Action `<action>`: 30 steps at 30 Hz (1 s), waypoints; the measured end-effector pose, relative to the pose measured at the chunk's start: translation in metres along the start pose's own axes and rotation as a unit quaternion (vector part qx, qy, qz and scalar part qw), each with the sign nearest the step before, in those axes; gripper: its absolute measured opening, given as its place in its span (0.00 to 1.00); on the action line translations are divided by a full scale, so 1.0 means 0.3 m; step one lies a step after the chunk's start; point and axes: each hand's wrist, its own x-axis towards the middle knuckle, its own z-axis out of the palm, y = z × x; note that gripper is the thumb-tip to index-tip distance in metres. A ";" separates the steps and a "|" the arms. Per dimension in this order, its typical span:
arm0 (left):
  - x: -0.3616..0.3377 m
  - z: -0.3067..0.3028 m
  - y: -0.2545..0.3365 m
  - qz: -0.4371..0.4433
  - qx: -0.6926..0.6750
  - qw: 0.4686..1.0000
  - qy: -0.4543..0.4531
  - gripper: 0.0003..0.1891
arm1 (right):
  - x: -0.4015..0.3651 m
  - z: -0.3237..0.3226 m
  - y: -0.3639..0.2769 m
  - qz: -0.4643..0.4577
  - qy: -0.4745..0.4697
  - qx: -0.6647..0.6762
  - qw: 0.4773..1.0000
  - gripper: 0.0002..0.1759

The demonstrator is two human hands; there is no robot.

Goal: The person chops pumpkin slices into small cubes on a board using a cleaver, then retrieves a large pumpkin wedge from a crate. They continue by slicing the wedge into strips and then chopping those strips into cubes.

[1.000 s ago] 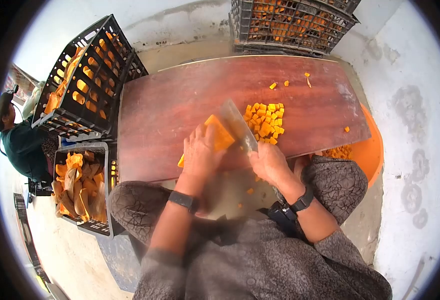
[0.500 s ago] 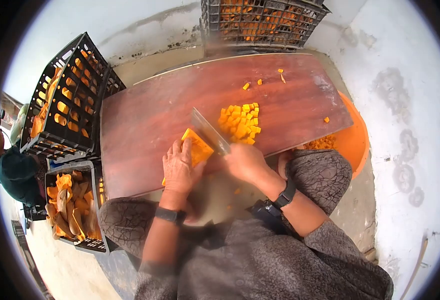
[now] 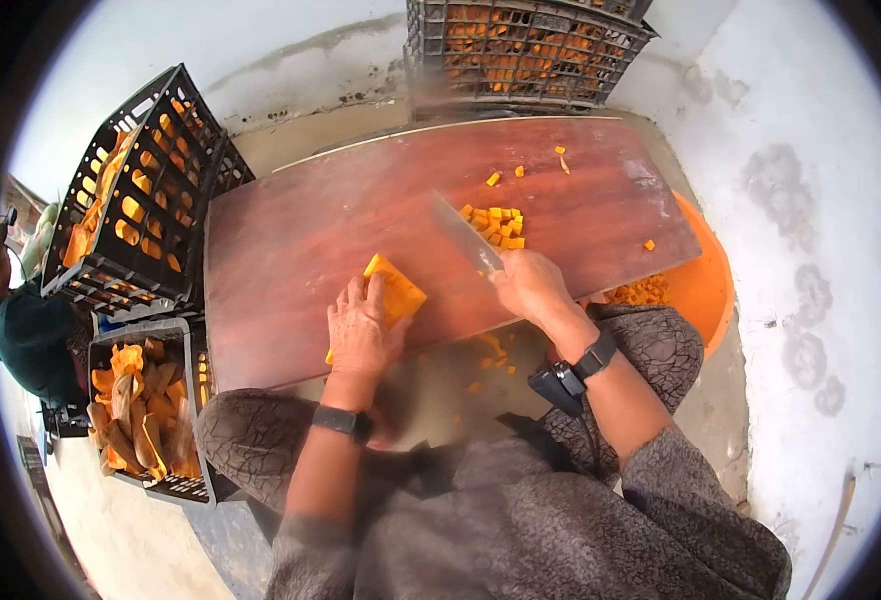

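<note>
Your hands apart: left hand [image 3: 358, 328] clamped on orange slab [image 3: 396, 291], on red board [image 3: 290, 235] near your edge; right hand [image 3: 534, 287] wrapped round knife [image 3: 467, 236], blade beside cubes [image 3: 501, 226]. Tuck left fingertips back; press slab flat.

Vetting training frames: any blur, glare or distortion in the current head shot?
Head view throughout: strong fisheye, red board bowed along its far edge; haze low centre, softening the shirt front; lower-left floor bright, nearly washed out; knife slightly soft.
</note>
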 end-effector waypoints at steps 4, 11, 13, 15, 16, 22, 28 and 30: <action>-0.002 -0.004 0.000 -0.005 -0.008 1.000 0.001 0.38 | -0.003 -0.058 0.013 -0.021 -0.023 0.006 1.000 0.15; 0.004 0.013 -0.014 -0.002 -0.025 1.000 0.007 0.40 | -0.034 -0.100 0.109 0.020 -0.172 0.105 0.979 0.13; 0.002 0.016 -0.012 -0.003 -0.029 1.000 0.005 0.40 | -0.027 -0.091 0.151 0.051 -0.178 0.159 0.970 0.12; 0.005 0.018 -0.014 -0.001 -0.030 1.000 0.005 0.40 | -0.012 -0.100 0.182 0.068 -0.155 0.163 0.972 0.14; 0.008 0.017 -0.013 0.000 -0.029 1.000 0.006 0.40 | -0.002 -0.105 0.200 0.068 -0.153 0.164 0.972 0.14; 0.007 0.023 -0.015 -0.014 -0.018 1.000 -0.004 0.41 | 0.037 -0.115 0.266 -0.018 -0.019 0.003 1.000 0.14; 0.004 0.007 -0.004 -0.033 -0.037 0.999 -0.008 0.39 | 0.058 -0.118 0.231 0.037 -0.016 0.025 0.999 0.12; -0.001 0.008 -0.012 -0.004 -0.066 0.998 0.019 0.39 | 0.055 -0.114 0.177 0.038 -0.060 0.170 0.983 0.11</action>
